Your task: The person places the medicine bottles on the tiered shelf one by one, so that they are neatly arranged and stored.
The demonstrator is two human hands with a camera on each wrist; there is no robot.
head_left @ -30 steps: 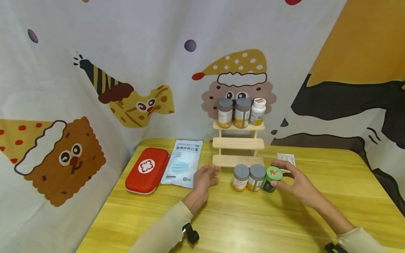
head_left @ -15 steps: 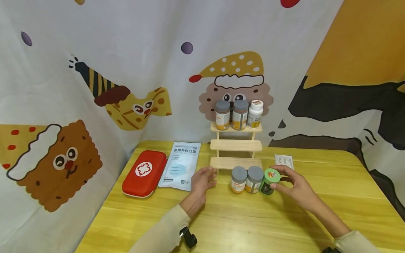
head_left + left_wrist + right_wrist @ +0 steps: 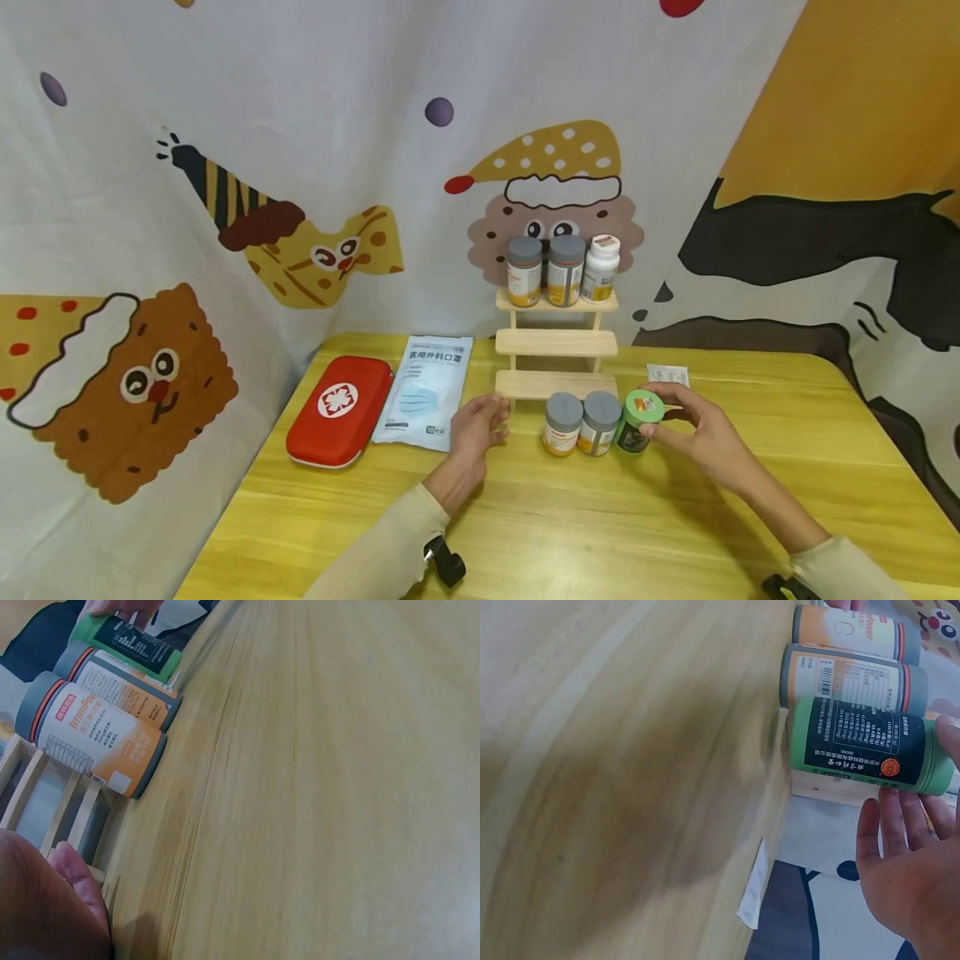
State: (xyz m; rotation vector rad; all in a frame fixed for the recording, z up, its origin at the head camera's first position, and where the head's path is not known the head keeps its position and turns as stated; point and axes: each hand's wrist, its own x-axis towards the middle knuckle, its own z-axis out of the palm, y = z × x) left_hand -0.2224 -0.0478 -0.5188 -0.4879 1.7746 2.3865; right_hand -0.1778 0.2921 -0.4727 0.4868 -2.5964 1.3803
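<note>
My right hand [image 3: 705, 437] holds a green-lidded pill bottle [image 3: 866, 742] with a black label, thumb on one side of the lid and fingers on the other. Right beside it, two grey-lidded bottles, one in the middle [image 3: 597, 425] and one on the left [image 3: 562, 425], stand in a row before the small three-step wooden rack [image 3: 555, 342]. At the rack's lower left corner is my left hand [image 3: 472, 433], fingers loosely bent and fingertips right at the wood. The left wrist view shows that hand's thumb [image 3: 75, 874] by the rack's end.
On the top step stand two grey-lidded bottles [image 3: 524, 271] and a white bottle [image 3: 601, 268]. A blue mask packet [image 3: 423, 392] and a red first-aid case [image 3: 339, 412] lie to the left. Behind my right hand lies a small white packet [image 3: 667, 373]. A printed cloth hangs behind the table.
The head view has shifted slightly. The green-lidded bottle has moved a little back, toward the rack, with my right hand. My left hand stays at the rack's corner.
</note>
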